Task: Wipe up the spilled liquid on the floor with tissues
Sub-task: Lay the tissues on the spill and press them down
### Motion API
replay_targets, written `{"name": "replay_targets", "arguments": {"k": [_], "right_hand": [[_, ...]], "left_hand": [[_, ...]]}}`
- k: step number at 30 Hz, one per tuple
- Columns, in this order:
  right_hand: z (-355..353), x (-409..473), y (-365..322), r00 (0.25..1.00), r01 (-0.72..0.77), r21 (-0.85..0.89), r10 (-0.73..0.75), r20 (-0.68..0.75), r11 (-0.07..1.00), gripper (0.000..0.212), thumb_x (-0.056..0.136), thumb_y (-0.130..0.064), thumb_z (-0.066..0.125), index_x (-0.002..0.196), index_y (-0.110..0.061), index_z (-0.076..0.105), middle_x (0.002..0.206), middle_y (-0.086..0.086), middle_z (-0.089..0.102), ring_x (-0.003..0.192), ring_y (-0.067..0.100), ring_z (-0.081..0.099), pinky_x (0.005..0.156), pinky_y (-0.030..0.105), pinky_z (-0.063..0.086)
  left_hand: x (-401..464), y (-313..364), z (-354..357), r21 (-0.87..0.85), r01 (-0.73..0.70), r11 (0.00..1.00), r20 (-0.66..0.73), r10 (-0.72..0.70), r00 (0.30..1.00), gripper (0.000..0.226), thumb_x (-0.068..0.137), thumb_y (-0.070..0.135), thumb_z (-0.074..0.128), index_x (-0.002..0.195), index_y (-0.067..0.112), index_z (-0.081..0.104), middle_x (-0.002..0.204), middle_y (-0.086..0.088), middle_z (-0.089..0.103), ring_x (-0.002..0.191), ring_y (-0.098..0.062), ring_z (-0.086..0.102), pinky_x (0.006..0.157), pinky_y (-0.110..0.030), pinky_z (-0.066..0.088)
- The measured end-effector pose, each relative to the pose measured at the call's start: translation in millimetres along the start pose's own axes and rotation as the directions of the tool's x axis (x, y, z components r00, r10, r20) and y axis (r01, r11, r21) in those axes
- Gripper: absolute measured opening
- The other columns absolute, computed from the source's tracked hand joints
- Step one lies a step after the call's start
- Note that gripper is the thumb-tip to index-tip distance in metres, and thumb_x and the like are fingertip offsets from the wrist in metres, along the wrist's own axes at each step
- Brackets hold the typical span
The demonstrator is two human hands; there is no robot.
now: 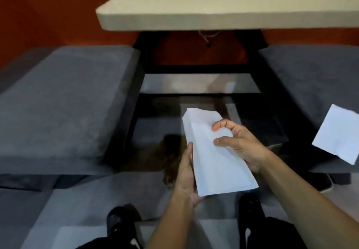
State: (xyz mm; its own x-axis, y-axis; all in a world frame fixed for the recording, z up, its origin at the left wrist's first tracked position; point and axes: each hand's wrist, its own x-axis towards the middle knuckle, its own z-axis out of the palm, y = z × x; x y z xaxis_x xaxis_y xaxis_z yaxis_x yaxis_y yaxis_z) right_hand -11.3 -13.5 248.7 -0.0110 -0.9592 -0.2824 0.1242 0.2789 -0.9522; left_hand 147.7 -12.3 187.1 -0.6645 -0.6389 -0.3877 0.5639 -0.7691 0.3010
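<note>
Both hands hold one folded white tissue (pixel 213 157) above the floor (pixel 155 194). The left hand (pixel 186 176) closes on its near long edge from below, and the right hand (pixel 239 141) pinches the far side with curled fingers. The spilled liquid (pixel 171 151), a dark brownish patch, lies on the floor just left of the left hand and partly under the tissue. To wipe well, I judge it best to keep the tissue folded thick, lower it flat onto the patch and press before dragging inward. A second white tissue (pixel 338 136) lies well right of the right hand.
</note>
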Motion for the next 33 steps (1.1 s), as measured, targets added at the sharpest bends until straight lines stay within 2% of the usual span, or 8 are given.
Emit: {"name": "replay_targets", "arguments": {"k": [6, 12, 15, 17, 23, 26, 30, 33], "right_hand": [[-37.4, 46.8, 111.7, 0.974, -0.095, -0.289, 0.029, -0.224, 0.953, 0.034, 0.083, 0.001, 0.075, 0.100, -0.029, 0.070, 0.113, 0.018, 0.069, 0.076, 0.026, 0.065, 0.071, 0.039, 0.057], [-68.4, 90.9, 244.2, 0.942, -0.238, -0.491, 0.077, -0.326, 0.838, 0.044, 0.086, -0.001, 0.069, 0.111, -0.036, 0.060, 0.096, 0.019, 0.070, 0.081, 0.036, 0.068, 0.073, 0.044, 0.059], [-75.8, 103.1, 301.8, 0.945, -0.206, -0.493, 0.042, -0.324, 0.845, 0.046, 0.086, 0.001, 0.066, 0.115, -0.033, 0.056, 0.109, 0.003, 0.071, 0.092, 0.027, 0.069, 0.083, 0.045, 0.060], [-80.2, 111.0, 334.8, 0.927, -0.232, -0.473, 0.047, -0.371, 0.850, 0.046, 0.086, 0.002, 0.063, 0.114, -0.034, 0.056, 0.104, 0.007, 0.071, 0.091, 0.032, 0.068, 0.079, 0.046, 0.059], [-89.8, 140.3, 379.2, 0.848, -0.284, -0.499, -0.028, -0.529, 0.819, 0.020, 0.088, -0.005, 0.070, 0.105, -0.016, 0.066, 0.087, -0.003, 0.072, 0.080, 0.018, 0.068, 0.065, 0.020, 0.047], [-99.1, 151.6, 388.1, 0.824, -0.314, -0.410, 0.031, -0.566, 0.856, 0.011, 0.091, -0.014, 0.073, 0.101, -0.009, 0.070, 0.093, 0.001, 0.077, 0.080, 0.016, 0.070, 0.067, 0.017, 0.051], [-108.4, 154.7, 385.4, 0.812, -0.306, -0.351, 0.050, -0.582, 0.885, 0.024, 0.093, -0.027, 0.071, 0.072, -0.019, 0.066, 0.058, -0.020, 0.063, 0.060, 0.007, 0.057, 0.064, 0.030, 0.046], [-104.8, 154.0, 376.2, 0.814, -0.243, -0.137, 0.125, -0.567, 0.960, 0.022, 0.092, -0.032, 0.071, 0.088, -0.010, 0.075, 0.077, -0.012, 0.076, 0.074, 0.014, 0.069, 0.074, 0.035, 0.057]], "left_hand": [[47.8, 18.2, -102.8, 0.433, -0.023, 0.901, -0.429, 0.228, 0.874, 0.040, 0.083, 0.012, 0.078, 0.121, 0.005, 0.067, 0.118, -0.018, 0.073, 0.105, -0.043, 0.070, 0.089, -0.065, 0.054], [103.8, 2.4, -197.6, 0.708, 0.297, 0.640, -0.605, 0.334, 0.723, 0.018, 0.082, 0.013, 0.081, 0.096, 0.006, 0.071, 0.095, -0.013, 0.075, 0.082, -0.033, 0.073, 0.069, -0.049, 0.063], [126.3, -16.6, -241.2, 0.735, 0.352, 0.580, -0.625, 0.378, 0.683, 0.008, 0.081, 0.013, 0.078, 0.081, 0.010, 0.071, 0.085, -0.013, 0.077, 0.076, -0.035, 0.074, 0.070, -0.050, 0.063], [137.9, -27.6, -260.7, 0.762, 0.349, 0.546, -0.606, 0.408, 0.683, 0.006, 0.086, 0.011, 0.074, 0.084, 0.009, 0.069, 0.086, -0.009, 0.075, 0.071, -0.026, 0.071, 0.063, -0.033, 0.063], [173.8, -41.5, -279.7, 0.795, 0.331, 0.508, -0.587, 0.506, 0.632, 0.017, 0.089, 0.014, 0.067, 0.087, -0.003, 0.067, 0.073, -0.010, 0.060, 0.054, -0.015, 0.052, 0.043, -0.017, 0.046], [182.3, -39.9, -282.6, 0.772, 0.322, 0.549, -0.617, 0.521, 0.590, 0.014, 0.091, 0.021, 0.070, 0.085, 0.010, 0.065, 0.079, 0.000, 0.065, 0.067, -0.014, 0.060, 0.057, -0.017, 0.051], [171.0, -30.2, -282.0, 0.761, 0.343, 0.550, -0.636, 0.531, 0.559, 0.031, 0.090, 0.036, 0.072, 0.115, 0.020, 0.067, 0.106, 0.009, 0.069, 0.092, -0.016, 0.065, 0.080, -0.031, 0.051], [162.3, -22.2, -283.4, 0.791, 0.274, 0.547, -0.589, 0.558, 0.585, 0.030, 0.094, 0.040, 0.066, 0.118, 0.023, 0.065, 0.108, 0.012, 0.068, 0.094, -0.013, 0.066, 0.087, -0.035, 0.052]]}}
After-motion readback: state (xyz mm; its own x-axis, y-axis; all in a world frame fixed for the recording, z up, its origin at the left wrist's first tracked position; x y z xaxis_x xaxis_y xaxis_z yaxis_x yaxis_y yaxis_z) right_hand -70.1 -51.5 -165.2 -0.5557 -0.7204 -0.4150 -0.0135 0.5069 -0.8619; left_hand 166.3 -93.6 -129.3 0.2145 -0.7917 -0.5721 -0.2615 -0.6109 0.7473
